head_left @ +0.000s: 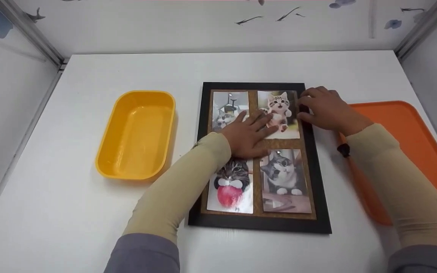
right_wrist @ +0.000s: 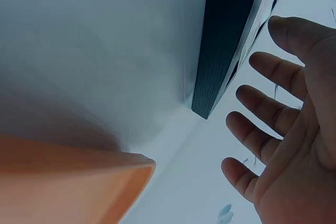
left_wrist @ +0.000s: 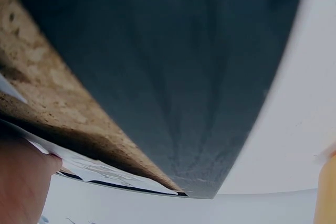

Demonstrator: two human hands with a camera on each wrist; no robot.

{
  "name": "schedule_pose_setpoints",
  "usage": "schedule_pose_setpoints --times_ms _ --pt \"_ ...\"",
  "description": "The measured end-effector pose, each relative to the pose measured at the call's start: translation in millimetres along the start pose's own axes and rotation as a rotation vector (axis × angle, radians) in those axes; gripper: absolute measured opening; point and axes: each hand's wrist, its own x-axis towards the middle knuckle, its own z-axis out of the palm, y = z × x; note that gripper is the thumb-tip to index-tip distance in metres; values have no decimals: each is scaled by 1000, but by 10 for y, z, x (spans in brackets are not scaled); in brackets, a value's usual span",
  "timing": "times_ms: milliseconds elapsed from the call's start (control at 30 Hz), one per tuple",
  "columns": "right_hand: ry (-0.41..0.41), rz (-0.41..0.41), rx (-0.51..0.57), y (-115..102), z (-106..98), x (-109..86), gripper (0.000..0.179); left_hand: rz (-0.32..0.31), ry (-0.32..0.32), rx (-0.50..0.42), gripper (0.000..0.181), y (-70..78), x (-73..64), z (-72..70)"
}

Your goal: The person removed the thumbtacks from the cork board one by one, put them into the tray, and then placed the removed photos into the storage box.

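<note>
White printed panels were set around the desk. Between its left and right edges, the framed corkboard was placed, bearing four cat photos. The left hand was laid across the corkboard's middle, fingers spread, nothing gripped. The right hand was positioned at its right edge, near the upper right corner, fingers parted, nothing gripped.

Four cat pictures, one black-edged board
Each picture has one cat. There is one yellow tub, one orange tray and one white bench. Two little shiny pins show.
</note>
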Motion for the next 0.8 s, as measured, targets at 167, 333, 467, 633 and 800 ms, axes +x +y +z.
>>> schedule_pose_setpoints --times_ms 167,333,467,633,800 --pt "13 4 -28 19 14 13 38 1 -6 17 75 20 -20 -39" --pt "-4 15 -45 29 38 39 42 0 -6 18 75 22 -22 -37" --pt "-28 30 -41 20 45 60 46 -1 -2 20 76 15 -14 -16" --pt "-59 46 -31 2 46 75 50 -2 4 21 76 11 -3 -2" --pt "-73 49 -18 -3 52 91 54 -4 1 23 75 8 -6 -1"
